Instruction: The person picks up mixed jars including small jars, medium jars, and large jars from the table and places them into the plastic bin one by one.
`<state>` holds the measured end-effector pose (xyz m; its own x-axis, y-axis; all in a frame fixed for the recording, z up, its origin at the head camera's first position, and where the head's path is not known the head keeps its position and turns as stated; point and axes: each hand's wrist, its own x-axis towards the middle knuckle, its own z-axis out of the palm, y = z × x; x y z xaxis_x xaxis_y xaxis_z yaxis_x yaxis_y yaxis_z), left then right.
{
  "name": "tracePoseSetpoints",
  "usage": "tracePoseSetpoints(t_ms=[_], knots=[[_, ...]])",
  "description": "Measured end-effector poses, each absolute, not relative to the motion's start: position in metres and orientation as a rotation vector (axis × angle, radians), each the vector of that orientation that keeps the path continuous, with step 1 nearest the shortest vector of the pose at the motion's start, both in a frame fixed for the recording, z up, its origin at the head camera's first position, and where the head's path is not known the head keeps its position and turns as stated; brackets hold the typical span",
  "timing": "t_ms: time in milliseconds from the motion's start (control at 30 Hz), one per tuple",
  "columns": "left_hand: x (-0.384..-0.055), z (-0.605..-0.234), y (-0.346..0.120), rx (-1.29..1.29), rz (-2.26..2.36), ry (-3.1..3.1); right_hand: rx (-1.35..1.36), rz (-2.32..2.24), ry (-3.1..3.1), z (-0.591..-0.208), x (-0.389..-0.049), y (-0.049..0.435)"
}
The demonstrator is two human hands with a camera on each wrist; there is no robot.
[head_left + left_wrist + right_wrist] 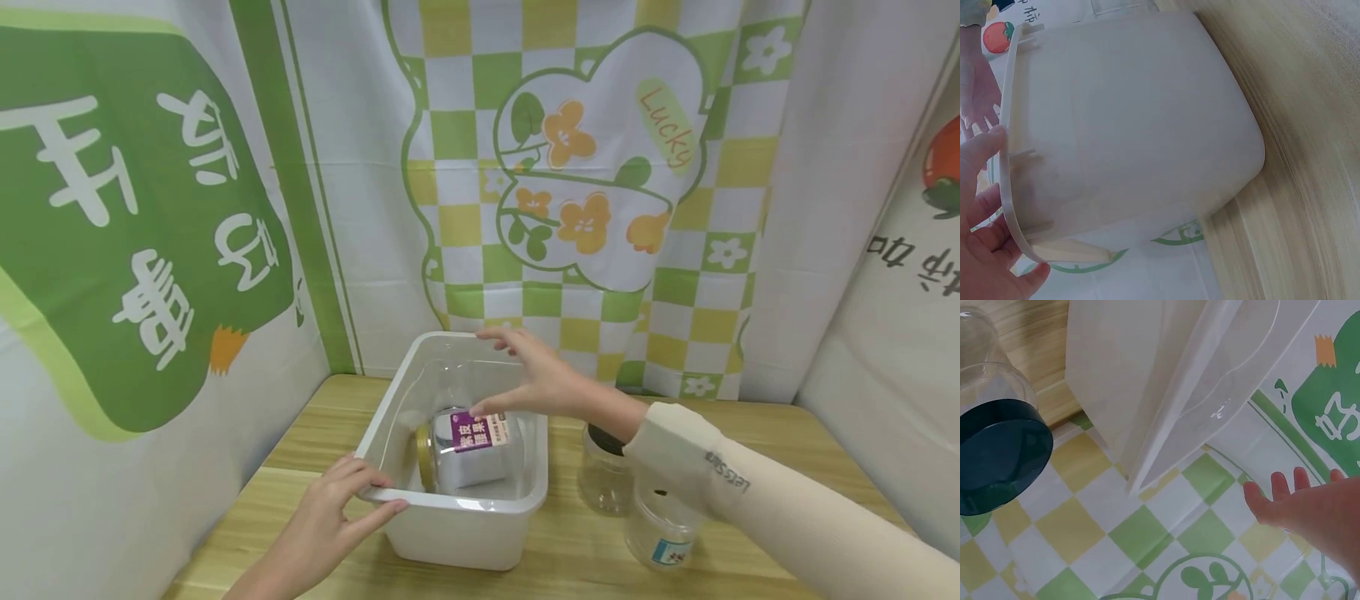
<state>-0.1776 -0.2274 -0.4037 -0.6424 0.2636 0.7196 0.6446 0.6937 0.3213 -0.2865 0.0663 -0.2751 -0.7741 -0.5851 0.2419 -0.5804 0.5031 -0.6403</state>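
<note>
A white plastic bin stands on the table, its near-left rim corner held by my left hand. In the left wrist view, the fingers of the left hand lie around the rim of the bin. Inside the bin lies a clear plastic jar on its side, with a gold lid and a purple label. Above the bin's right side, my right hand holds nothing, its thumb and fingers spread apart. The right wrist view shows the right hand with fingers extended beyond the bin's rim.
Right of the bin, a clear jar with a dark lid stands behind another clear jar with a blue label. Both are under or close to the right forearm. A wooden table meets printed cloth walls at the back and sides.
</note>
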Motion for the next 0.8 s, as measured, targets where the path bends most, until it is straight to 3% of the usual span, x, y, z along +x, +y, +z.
tracePoseSetpoints(t_ms=[800], knots=[[-0.178, -0.403, -0.226, -0.701, -0.765, -2.243, -0.853, -1.424, 2.856, -0.291, -0.241, 0.161]])
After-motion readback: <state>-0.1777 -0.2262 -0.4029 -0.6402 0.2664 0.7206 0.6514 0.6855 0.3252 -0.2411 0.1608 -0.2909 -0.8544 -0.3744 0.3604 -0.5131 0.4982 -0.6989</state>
